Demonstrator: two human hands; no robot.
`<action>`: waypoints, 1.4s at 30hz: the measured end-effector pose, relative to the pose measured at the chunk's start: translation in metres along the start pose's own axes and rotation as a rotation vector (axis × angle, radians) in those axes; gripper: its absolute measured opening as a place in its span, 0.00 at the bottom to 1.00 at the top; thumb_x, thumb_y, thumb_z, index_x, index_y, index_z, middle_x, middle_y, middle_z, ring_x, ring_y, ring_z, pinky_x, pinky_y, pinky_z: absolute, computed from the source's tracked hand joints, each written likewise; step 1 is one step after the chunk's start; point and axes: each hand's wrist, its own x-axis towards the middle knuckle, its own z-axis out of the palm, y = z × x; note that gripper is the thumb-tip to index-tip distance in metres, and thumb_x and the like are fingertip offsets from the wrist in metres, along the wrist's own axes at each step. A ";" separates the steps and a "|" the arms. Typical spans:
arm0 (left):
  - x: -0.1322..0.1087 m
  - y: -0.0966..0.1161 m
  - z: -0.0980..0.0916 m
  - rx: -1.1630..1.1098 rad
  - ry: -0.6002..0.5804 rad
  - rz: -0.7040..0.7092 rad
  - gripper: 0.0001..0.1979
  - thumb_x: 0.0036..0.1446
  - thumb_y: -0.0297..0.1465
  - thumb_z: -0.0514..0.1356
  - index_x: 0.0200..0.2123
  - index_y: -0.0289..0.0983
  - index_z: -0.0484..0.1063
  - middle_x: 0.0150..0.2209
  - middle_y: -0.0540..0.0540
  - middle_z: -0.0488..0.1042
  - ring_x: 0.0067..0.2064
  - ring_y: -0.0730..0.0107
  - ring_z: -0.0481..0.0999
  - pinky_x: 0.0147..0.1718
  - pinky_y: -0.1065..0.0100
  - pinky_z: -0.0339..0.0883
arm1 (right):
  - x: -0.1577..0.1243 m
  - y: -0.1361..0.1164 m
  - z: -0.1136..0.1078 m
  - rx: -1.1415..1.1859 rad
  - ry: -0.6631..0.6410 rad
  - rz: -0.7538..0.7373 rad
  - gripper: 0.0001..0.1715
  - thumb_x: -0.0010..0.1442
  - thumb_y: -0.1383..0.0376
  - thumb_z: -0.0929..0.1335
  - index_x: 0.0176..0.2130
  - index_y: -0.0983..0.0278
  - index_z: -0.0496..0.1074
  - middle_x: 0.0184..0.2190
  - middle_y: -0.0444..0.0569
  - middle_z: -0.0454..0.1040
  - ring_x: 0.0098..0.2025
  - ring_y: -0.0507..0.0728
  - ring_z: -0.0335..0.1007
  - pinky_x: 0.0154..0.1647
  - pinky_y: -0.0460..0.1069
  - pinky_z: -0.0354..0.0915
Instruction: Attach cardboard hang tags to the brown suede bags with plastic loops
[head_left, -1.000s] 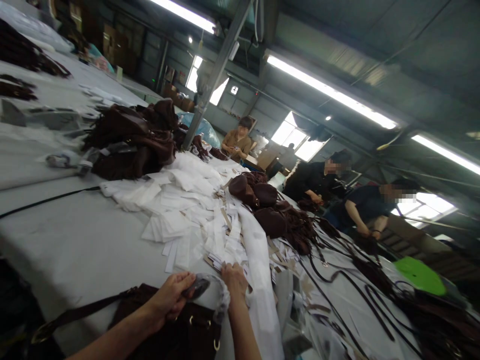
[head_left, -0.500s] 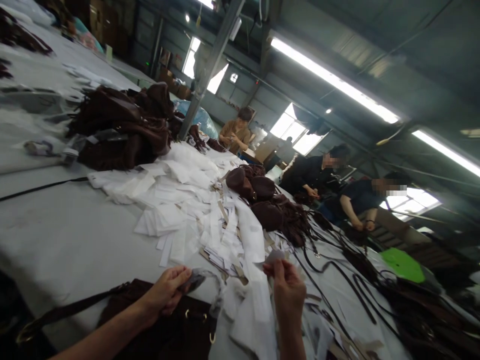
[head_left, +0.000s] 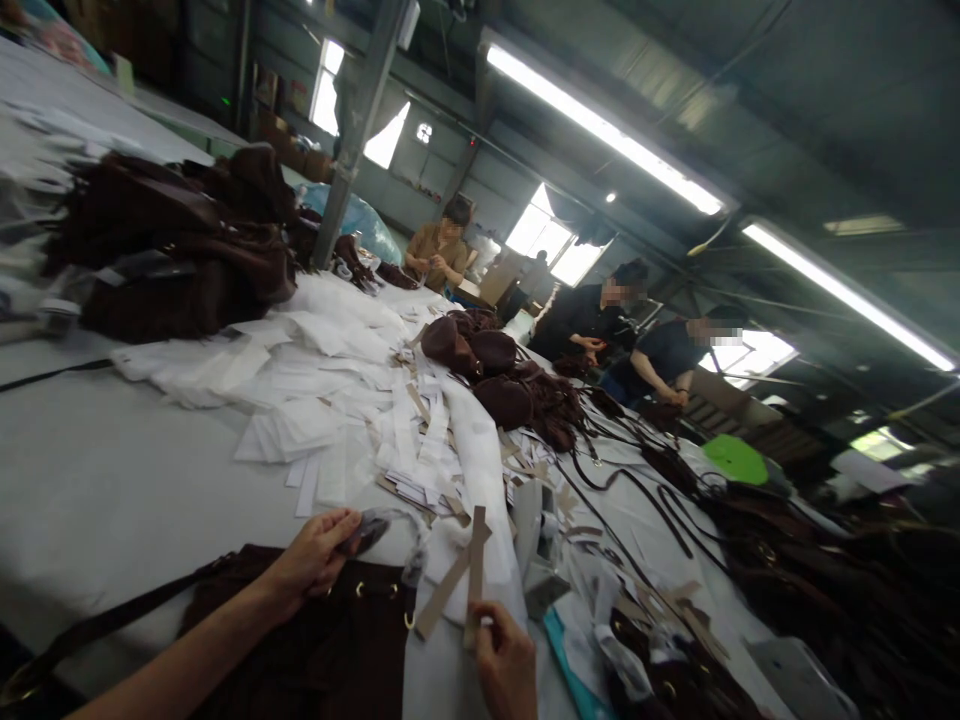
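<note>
My left hand (head_left: 319,555) is closed in a pinch on a piece of clear plastic film (head_left: 375,528), which trails to the right. That hand is above a dark brown bag (head_left: 337,650) with small gold rings along its top edge and a strap (head_left: 105,635) running off to the left. My right hand (head_left: 506,655), at the bottom centre, has thumb and finger pinched at the lower end of a narrow grey-brown cardboard strip (head_left: 477,560). Another cardboard strip (head_left: 446,590) lies slantwise next to it. What the other fingers of both hands touch is hidden.
White paper sheets (head_left: 300,430) are heaped across the table (head_left: 97,480). Brown bags (head_left: 187,230) are piled behind them, with smaller brown pouches (head_left: 506,400) at the centre. A grey-white device (head_left: 536,530) stands right of the strips. Several people work farther back.
My right hand has moved down and left. The small pale piece in its fingers no longer shows; a cardboard strip is there now. My left hand keeps the film. The view has turned right.
</note>
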 end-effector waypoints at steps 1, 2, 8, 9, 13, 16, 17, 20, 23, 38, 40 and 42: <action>-0.001 0.000 0.001 0.003 0.001 0.000 0.22 0.52 0.51 0.58 0.23 0.38 0.62 0.09 0.63 0.49 0.09 0.86 0.42 0.08 0.81 0.37 | 0.000 -0.004 -0.002 -0.019 0.060 0.047 0.13 0.58 0.62 0.60 0.33 0.62 0.73 0.23 0.45 0.75 0.25 0.56 0.71 0.29 0.48 0.61; -0.001 0.000 0.001 0.005 0.001 0.000 0.22 0.52 0.51 0.58 0.23 0.38 0.62 0.09 0.63 0.50 0.10 0.87 0.42 0.08 0.81 0.36 | 0.002 -0.008 -0.003 -0.051 0.122 0.094 0.15 0.59 0.59 0.61 0.34 0.62 0.73 0.24 0.46 0.76 0.26 0.57 0.72 0.31 0.49 0.62; -0.001 -0.001 0.002 0.015 0.002 -0.028 0.23 0.48 0.52 0.60 0.23 0.38 0.61 0.10 0.63 0.51 0.09 0.87 0.43 0.07 0.81 0.38 | 0.029 -0.028 0.008 -0.386 0.198 0.280 0.22 0.60 0.52 0.61 0.44 0.65 0.72 0.37 0.58 0.78 0.40 0.64 0.75 0.35 0.52 0.63; -0.001 -0.001 0.002 0.017 -0.001 -0.032 0.23 0.49 0.52 0.60 0.23 0.38 0.61 0.10 0.63 0.50 0.09 0.86 0.43 0.07 0.80 0.38 | 0.033 -0.028 0.011 -0.400 0.193 0.280 0.20 0.60 0.54 0.62 0.42 0.65 0.72 0.37 0.59 0.78 0.40 0.65 0.75 0.34 0.52 0.63; -0.002 0.000 0.003 -0.010 0.014 0.006 0.21 0.49 0.49 0.61 0.23 0.37 0.63 0.12 0.62 0.53 0.10 0.88 0.44 0.08 0.81 0.36 | 0.045 -0.019 0.018 -0.384 0.177 0.259 0.11 0.57 0.59 0.64 0.36 0.63 0.72 0.33 0.58 0.78 0.37 0.66 0.75 0.32 0.53 0.61; 0.000 0.002 0.000 -0.054 0.003 -0.003 0.21 0.49 0.47 0.62 0.23 0.35 0.65 0.15 0.59 0.59 0.11 0.90 0.46 0.08 0.82 0.36 | 0.049 -0.013 0.014 -0.320 0.177 0.232 0.08 0.55 0.61 0.65 0.32 0.62 0.70 0.30 0.57 0.78 0.34 0.65 0.75 0.30 0.53 0.61; 0.001 0.002 -0.001 -0.075 0.000 -0.010 0.21 0.49 0.47 0.62 0.24 0.35 0.65 0.17 0.58 0.61 0.11 0.90 0.46 0.08 0.82 0.36 | 0.050 -0.013 0.011 -0.292 0.182 0.219 0.06 0.55 0.62 0.65 0.30 0.62 0.69 0.29 0.56 0.78 0.34 0.65 0.75 0.31 0.52 0.62; 0.005 0.002 -0.006 -0.162 -0.002 -0.034 0.19 0.50 0.45 0.62 0.25 0.34 0.66 0.22 0.55 0.66 0.11 0.92 0.47 0.08 0.82 0.36 | 0.049 -0.013 0.001 -0.201 0.223 0.185 0.07 0.56 0.63 0.62 0.31 0.61 0.68 0.29 0.53 0.78 0.33 0.61 0.75 0.34 0.51 0.64; 0.008 0.002 -0.008 -0.223 -0.017 -0.057 0.18 0.52 0.43 0.62 0.26 0.34 0.66 0.23 0.55 0.66 0.11 0.92 0.47 0.08 0.83 0.35 | 0.038 -0.018 0.000 0.170 0.259 0.159 0.17 0.57 0.58 0.62 0.44 0.64 0.66 0.31 0.50 0.78 0.34 0.59 0.76 0.36 0.50 0.67; 0.002 0.005 -0.001 -0.133 -0.001 0.044 0.19 0.50 0.46 0.62 0.26 0.35 0.64 0.21 0.57 0.65 0.11 0.91 0.46 0.08 0.81 0.34 | -0.025 -0.084 0.101 0.406 0.108 0.050 0.26 0.58 0.45 0.58 0.29 0.59 0.73 0.08 0.39 0.63 0.09 0.51 0.57 0.14 0.46 0.55; 0.001 0.003 0.000 -0.108 -0.007 0.080 0.20 0.51 0.48 0.60 0.26 0.35 0.64 0.20 0.57 0.65 0.10 0.90 0.46 0.07 0.81 0.36 | -0.026 -0.085 0.103 0.414 0.062 0.067 0.24 0.57 0.48 0.59 0.24 0.60 0.71 0.06 0.38 0.61 0.08 0.51 0.56 0.12 0.45 0.52; -0.001 0.000 0.001 -0.068 -0.012 0.117 0.21 0.52 0.49 0.59 0.25 0.36 0.64 0.18 0.58 0.63 0.10 0.89 0.46 0.06 0.81 0.38 | -0.026 -0.091 0.104 0.440 0.009 0.107 0.23 0.57 0.51 0.60 0.19 0.60 0.66 0.06 0.38 0.60 0.07 0.49 0.55 0.10 0.44 0.50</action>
